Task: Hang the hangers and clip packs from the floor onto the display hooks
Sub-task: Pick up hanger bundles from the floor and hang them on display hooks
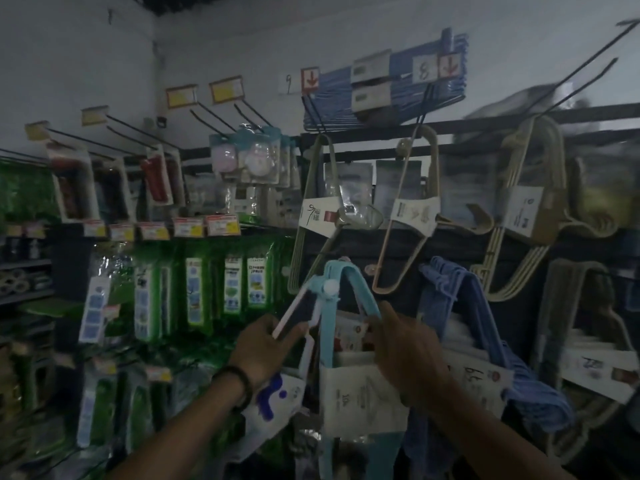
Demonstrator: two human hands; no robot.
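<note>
On the left wall, green packs [194, 289] hang in rows on hooks, under a line of red and yellow price tags [188, 226]. Above them, clear packs [157, 174] hold red things that are too blurred to name. Next to the right, blister packs [258, 159] hold round pink and white things.

Lower down, the left hand [266, 341] has a dark band on its wrist. Its fingers are curled round 1 arm of the pale pink hanger pack [294, 315]. A white sleeve with blue marks [277, 396] wraps this pack below the hand.

Just beside it hangs the teal hanger pack [327, 344], up at the display and off the floor. A white round knob [328, 288] shows near its top; I cannot tell if the pack already sits on a hook. A white paper sleeve [360, 400] holds its hangers together.

The right hand [405, 348] pinches the right arm of the teal hanger pack with its fingertips, above the sleeve.

Higher up, 3 beige hanger packs [415, 211] hang from black hooks, each bound by a paper band. Over them lies a stack of dark blue hangers [332, 98] with grey labels.

To the right of the hands hangs a blue hanger pack [450, 289], also in a paper sleeve. At the far right there is 1 more banded pack [588, 358], blurred.
</note>
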